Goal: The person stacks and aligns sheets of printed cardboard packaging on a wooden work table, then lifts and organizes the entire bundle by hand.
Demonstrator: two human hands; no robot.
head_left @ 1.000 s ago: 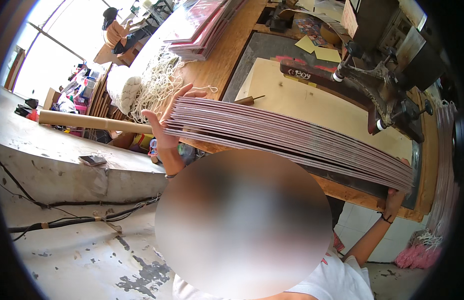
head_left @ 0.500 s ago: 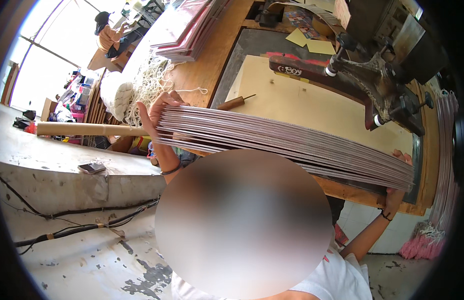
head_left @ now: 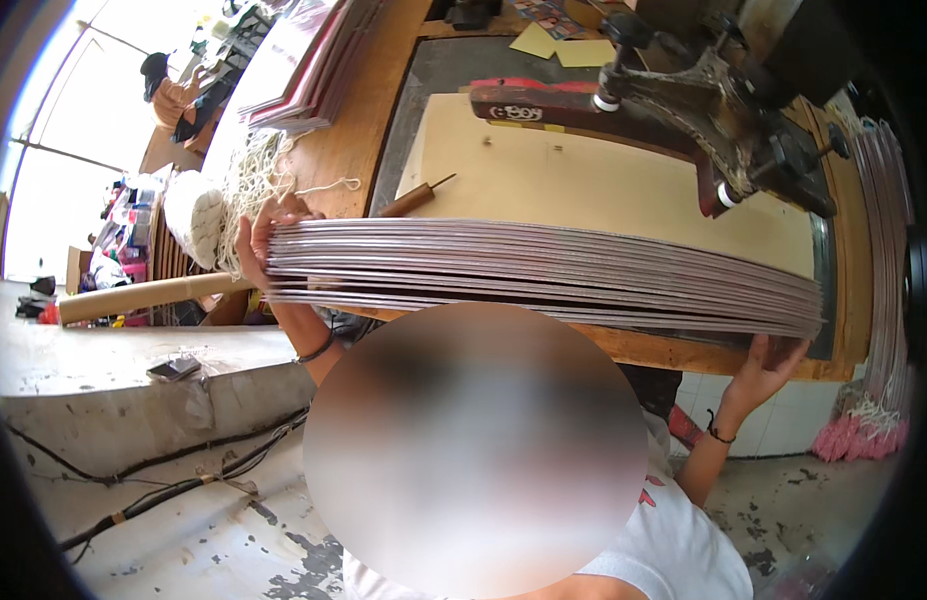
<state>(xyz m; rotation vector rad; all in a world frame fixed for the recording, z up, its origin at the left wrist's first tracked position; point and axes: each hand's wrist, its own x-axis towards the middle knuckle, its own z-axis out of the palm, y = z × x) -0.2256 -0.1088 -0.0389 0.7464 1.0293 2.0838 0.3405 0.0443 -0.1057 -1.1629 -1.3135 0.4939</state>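
A thick stack of thin, stiff sheets (head_left: 543,262) with pale grey edges spans the space in front of me, seen edge-on and slightly fanned. My left hand (head_left: 268,235) is closed round its left end, fingers at the upper edge. At the opposite end, my right hand (head_left: 768,368) grips the near lower corner, its fingertips partly hidden by the sheets. Just beyond the stack lies an awl (head_left: 408,200) with a wooden handle. Behind it a large tan board (head_left: 603,180) rests on a dark plate (head_left: 423,100). A blurred patch covers the lower middle of the view.
A dark metal clamp-like machine head (head_left: 683,95) with a reddish bar overhangs the board. Bundled white string (head_left: 248,190) and piled red-and-white sheets (head_left: 303,65) are at the left. Beside them juts a cardboard tube (head_left: 153,300). Another person (head_left: 178,100) sits far off.
The view has shifted, so the bench appears farther up and left. The sheets' right end sits higher and more level, and my right hand has moved to beneath its near corner.
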